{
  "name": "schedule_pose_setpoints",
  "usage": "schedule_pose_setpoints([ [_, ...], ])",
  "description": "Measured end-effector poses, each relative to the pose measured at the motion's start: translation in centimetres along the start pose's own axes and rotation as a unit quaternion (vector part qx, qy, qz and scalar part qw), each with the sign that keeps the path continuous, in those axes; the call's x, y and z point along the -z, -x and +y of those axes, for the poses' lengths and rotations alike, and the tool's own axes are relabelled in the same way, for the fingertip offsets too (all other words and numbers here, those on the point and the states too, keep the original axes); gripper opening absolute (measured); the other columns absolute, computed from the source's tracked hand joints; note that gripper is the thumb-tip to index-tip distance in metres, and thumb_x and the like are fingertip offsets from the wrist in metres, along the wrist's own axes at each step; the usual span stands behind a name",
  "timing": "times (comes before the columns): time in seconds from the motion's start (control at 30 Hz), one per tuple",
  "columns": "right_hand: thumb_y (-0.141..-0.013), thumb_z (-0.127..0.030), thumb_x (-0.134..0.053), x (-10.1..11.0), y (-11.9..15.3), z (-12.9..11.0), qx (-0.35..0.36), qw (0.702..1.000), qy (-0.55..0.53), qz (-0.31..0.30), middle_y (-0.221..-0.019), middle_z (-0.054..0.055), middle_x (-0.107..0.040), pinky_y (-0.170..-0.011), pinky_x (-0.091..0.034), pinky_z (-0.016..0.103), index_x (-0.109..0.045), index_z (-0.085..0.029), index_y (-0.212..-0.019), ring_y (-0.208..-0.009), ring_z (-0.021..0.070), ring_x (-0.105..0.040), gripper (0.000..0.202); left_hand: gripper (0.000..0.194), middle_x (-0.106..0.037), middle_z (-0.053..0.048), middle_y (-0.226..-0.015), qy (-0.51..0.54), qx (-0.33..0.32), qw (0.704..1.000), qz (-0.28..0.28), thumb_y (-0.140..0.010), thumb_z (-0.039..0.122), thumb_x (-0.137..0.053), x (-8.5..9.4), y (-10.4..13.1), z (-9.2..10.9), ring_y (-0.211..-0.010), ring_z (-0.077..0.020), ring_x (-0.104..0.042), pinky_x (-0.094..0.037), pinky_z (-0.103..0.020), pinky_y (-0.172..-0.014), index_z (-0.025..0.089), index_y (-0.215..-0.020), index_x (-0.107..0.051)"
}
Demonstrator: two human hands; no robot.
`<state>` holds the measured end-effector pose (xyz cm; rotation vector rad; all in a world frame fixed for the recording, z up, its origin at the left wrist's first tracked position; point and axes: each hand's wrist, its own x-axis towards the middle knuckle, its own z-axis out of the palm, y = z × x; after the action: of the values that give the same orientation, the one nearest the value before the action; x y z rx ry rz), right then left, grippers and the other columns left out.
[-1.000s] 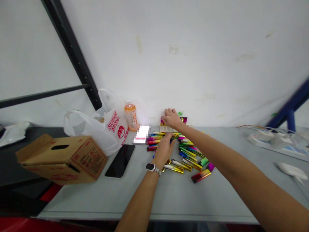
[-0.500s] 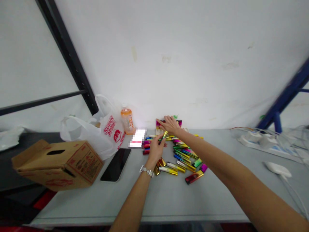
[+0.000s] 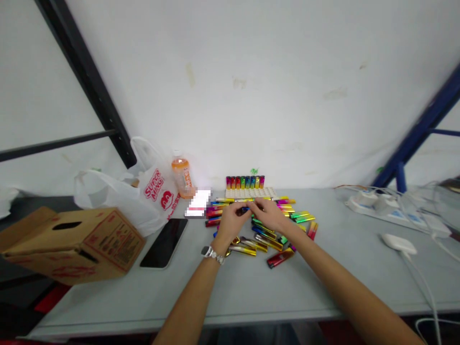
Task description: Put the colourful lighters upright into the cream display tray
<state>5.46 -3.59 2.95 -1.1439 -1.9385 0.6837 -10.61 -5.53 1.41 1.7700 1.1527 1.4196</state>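
Note:
My left hand (image 3: 233,221), with a watch or bracelet at the wrist, is closed in a pinch around a lighter (image 3: 245,210), which the fingers mostly hide. My right hand (image 3: 269,214) meets it fingertip to fingertip, closed on the same lighter. Below and around both hands lie shiny metallic lighters (image 3: 247,249) in gold, red, blue and green. Beyond the hands, a white rack with holes (image 3: 268,192) stands near the wall. Along its back edge is a row of lighters (image 3: 247,182) standing upright.
A black phone (image 3: 164,243), a pixelated white card (image 3: 200,203), an orange drink bottle (image 3: 183,176), a plastic bag (image 3: 145,201) and a cardboard box (image 3: 77,244) are on the left. A power strip (image 3: 398,211) and a white adapter (image 3: 398,243) with cables lie right.
My right hand has come back from the rack to my left hand, uncovering the row of upright lighters. The whole view has shifted slightly.

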Motion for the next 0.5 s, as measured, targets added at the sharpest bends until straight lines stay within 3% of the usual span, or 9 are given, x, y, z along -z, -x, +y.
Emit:
schedule_pose_setpoints([
  [0.13,-0.090,-0.071,-0.038,-1.0,1.5,-1.1,-0.070,0.985,-0.150,-0.055,-0.051,0.000,-0.053,-0.050,-0.033,0.027,-0.056,-0.020,-0.069,-0.048,0.0145,-0.046,0.058,0.033,-0.056,0.004,-0.065,0.080,0.003,0.997,0.008,-0.076,0.026,-0.074,-0.5,0.1,0.2,-0.059,-0.0099,-0.051,-0.040,-0.022,-0.056,0.016,-0.107,-0.067],
  [0.27,-0.085,-0.081,-0.029,-1.9,2.3,-1.7,-0.148,0.914,-0.359,-0.118,-0.046,0.000,-0.048,-0.044,-0.033,0.026,-0.050,-0.020,-0.060,-0.043,0.0132,-0.045,0.069,0.035,-0.053,0.004,-0.065,0.128,0.008,0.991,-0.032,-0.076,0.034,-0.075,-0.8,0.0,0.4,-0.060,-0.0104,-0.051,-0.042,-0.023,-0.057,0.015,-0.105,-0.069],
  [0.33,-0.081,-0.084,-0.035,-2.2,2.4,-1.8,-0.182,0.871,-0.444,-0.110,-0.044,-0.003,-0.040,-0.042,-0.031,0.023,-0.047,-0.021,-0.060,-0.043,0.0119,-0.043,0.067,0.035,-0.055,0.002,-0.068,0.121,0.003,0.992,-0.043,-0.076,0.036,-0.075,-0.7,0.0,0.6,-0.063,-0.0115,-0.052,-0.043,-0.025,-0.059,0.016,-0.104,-0.071],
  [0.4,-0.077,-0.083,-0.043,-2.4,2.3,-1.9,-0.219,0.833,-0.499,-0.095,-0.043,-0.007,-0.032,-0.038,-0.024,0.021,-0.043,-0.021,-0.059,-0.038,0.0081,-0.033,0.064,0.036,-0.057,0.000,-0.074,0.106,-0.010,0.993,-0.041,-0.075,0.035,-0.076,-0.6,-0.1,0.8,-0.068,-0.0123,-0.054,-0.044,-0.025,-0.062,0.017,-0.105,-0.072],
  [0.5,-0.076,-0.080,-0.048,-2.3,2.3,-2.0,-0.259,0.811,-0.520,-0.070,-0.042,-0.010,-0.026,-0.037,-0.009,0.020,-0.036,-0.021,-0.055,-0.036,0.0039,-0.014,0.063,0.044,-0.060,0.000,-0.083,0.100,-0.019,0.995,-0.012,-0.074,0.033,-0.077,-0.3,-0.1,0.9,-0.073,-0.0121,-0.055,-0.044,-0.024,-0.065,0.020,-0.115,-0.068],
])
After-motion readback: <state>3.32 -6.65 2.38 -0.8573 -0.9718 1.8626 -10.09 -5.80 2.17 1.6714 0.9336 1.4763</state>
